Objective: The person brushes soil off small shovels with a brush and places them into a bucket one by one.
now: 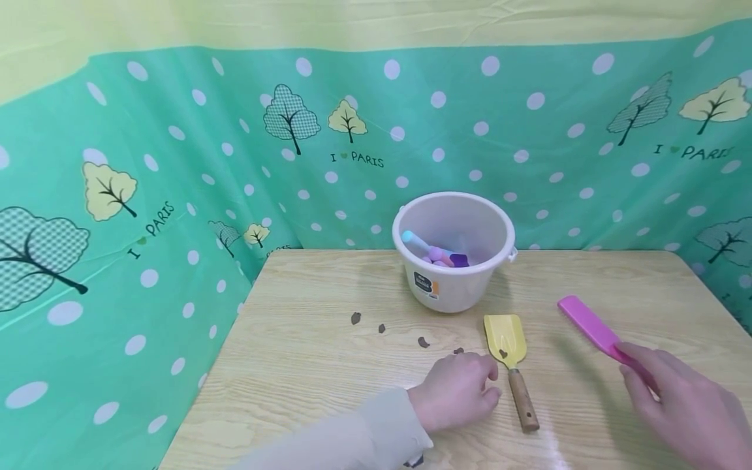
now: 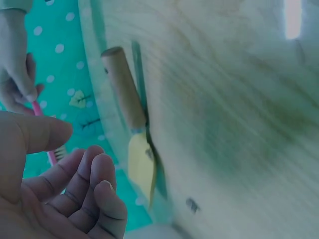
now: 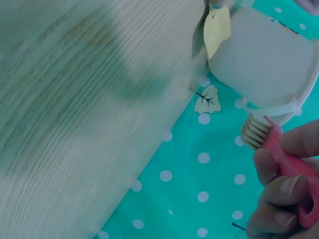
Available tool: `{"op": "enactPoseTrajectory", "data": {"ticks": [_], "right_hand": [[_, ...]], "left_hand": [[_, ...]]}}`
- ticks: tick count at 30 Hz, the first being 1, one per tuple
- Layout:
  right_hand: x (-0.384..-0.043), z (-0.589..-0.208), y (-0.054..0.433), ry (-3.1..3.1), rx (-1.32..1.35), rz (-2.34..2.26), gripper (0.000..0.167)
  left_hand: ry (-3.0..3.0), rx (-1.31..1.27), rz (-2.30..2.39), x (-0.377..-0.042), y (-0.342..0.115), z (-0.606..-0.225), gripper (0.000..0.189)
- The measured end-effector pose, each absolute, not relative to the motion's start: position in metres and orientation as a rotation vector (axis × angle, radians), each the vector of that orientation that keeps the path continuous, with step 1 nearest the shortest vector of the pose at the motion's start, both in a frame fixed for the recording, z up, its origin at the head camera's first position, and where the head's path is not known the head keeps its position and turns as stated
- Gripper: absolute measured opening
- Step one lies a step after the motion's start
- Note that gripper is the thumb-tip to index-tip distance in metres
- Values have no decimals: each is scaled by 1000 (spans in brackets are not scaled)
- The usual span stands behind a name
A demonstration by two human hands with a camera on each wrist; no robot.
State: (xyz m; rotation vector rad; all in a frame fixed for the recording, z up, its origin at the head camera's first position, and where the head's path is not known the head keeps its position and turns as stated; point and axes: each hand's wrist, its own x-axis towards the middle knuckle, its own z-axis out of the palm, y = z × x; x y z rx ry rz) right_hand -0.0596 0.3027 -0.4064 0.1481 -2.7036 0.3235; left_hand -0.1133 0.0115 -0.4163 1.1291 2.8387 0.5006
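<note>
In the head view a small yellow shovel (image 1: 510, 338) with a wooden handle (image 1: 523, 401) lies on the table, a dark brown scrap (image 1: 502, 354) in its scoop. My left hand (image 1: 455, 391) hovers just left of it; the left wrist view shows the fingers (image 2: 102, 172) loosely bent, thumb apart, nothing between them. Over the table's right side, my right hand (image 1: 684, 398) grips a pink brush (image 1: 590, 323) by its handle. Its pale bristles (image 3: 255, 132) show in the right wrist view. More dark scraps (image 1: 423, 342) lie scattered left of the shovel.
Behind the shovel stands a white bucket (image 1: 435, 287) with several colourful items (image 1: 437, 253) inside. The light wooden table (image 1: 294, 365) is bordered at the back and left by a green dotted curtain (image 1: 446, 124).
</note>
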Motion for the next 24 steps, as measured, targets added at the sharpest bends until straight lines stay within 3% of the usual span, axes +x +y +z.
{"op": "enactPoseTrajectory", "data": {"ticks": [7,18,24], "right_hand": [[-59,-407,305,-2747,77,353,39],[-62,-411,307,-2753,42,387,42],[-63,-415,307,-2778,48,358,43]], "left_hand": [[2792,1123,469,-111,23,-427,24],[2658,1064,494,-107,42,-443,8],[2630,1029,354,-101,52,-445,42]]}}
